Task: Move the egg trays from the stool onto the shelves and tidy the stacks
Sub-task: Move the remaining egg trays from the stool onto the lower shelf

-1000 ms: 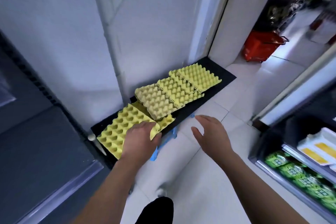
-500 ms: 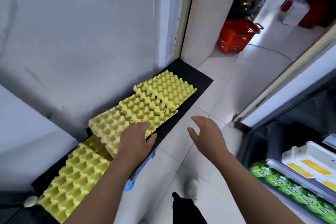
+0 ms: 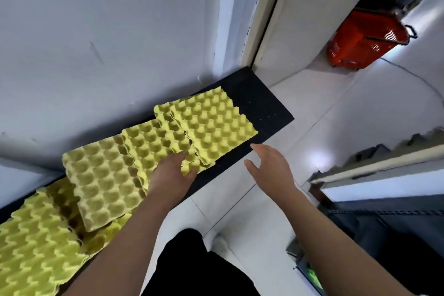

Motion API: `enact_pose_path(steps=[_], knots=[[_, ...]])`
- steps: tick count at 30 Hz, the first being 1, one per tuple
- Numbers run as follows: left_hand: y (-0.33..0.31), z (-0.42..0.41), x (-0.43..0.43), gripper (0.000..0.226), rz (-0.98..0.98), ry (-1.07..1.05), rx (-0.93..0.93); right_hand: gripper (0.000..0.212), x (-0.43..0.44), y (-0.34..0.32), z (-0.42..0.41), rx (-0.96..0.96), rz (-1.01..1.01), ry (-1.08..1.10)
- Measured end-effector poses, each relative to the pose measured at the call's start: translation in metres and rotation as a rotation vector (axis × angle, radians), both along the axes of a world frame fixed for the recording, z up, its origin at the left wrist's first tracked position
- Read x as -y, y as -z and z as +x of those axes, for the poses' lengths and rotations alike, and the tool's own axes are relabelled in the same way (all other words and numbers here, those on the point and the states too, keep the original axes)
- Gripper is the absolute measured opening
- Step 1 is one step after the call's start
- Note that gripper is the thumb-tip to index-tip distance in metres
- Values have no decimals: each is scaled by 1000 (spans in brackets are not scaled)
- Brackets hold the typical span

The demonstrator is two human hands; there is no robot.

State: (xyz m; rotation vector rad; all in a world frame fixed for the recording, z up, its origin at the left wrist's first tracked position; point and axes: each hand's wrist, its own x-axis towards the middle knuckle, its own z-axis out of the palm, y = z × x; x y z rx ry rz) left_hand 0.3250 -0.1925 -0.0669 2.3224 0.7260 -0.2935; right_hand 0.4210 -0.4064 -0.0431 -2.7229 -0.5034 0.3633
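From the head view, we count four heaps of yellow pulp egg trays (image 3: 134, 156) lying in an overlapping row on one black board (image 3: 259, 106) that runs along the white wall (image 3: 108, 31). The far heap (image 3: 213, 125) lies nearest the board's bare end, and one tray beneath it is pushed out toward the wall. The second heap (image 3: 153, 144) is tucked partly under it. The third heap (image 3: 103, 180), duller and more tan, sits tilted on its neighbours. The near heap (image 3: 31, 247) fills the lower left corner. Between those last two we see the edge of one more tray lower down, mostly hidden. We cannot tell how many trays each heap holds.

We see two bare hands. The left hand (image 3: 171, 175) lies palm down on the near edge of the second heap, where it meets the far heap. Its fingers (image 3: 179, 157) are stretched flat across the cups, and the thumb lies out along the rim. The right hand (image 3: 270, 167) hangs above the tiled floor (image 3: 312, 115) just beside the board's front edge, touching nothing, with its fingers spread and relaxed.

One red shopping basket (image 3: 367, 41) stands on the floor past the doorway, well apart from the trays. One black trouser leg (image 3: 192, 262) shows at the bottom.
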Motion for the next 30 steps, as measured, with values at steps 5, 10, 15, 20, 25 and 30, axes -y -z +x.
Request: enact_pose_path(steps=[5, 10, 15, 20, 25, 30], knots=[[43, 56, 1, 66, -83, -94, -84, 52, -6, 43, 68, -87, -9, -16], [89, 106, 4, 73, -94, -90, -208, 52, -15, 90, 128, -163, -45, -32], [136, 137, 9, 89, -124, -99, -348, 56, -19, 150, 176, -248, -83, -23], [179, 149, 18, 106, -171, -169, -407, 62, -20, 205, 212, -323, -129, -39], [210, 156, 29, 125, -210, -279, -420, 78, -16, 250, 238, -404, -190, -42], [224, 160, 43, 134, -179, -378, -357, 89, -5, 283, 253, -555, -138, -60]])
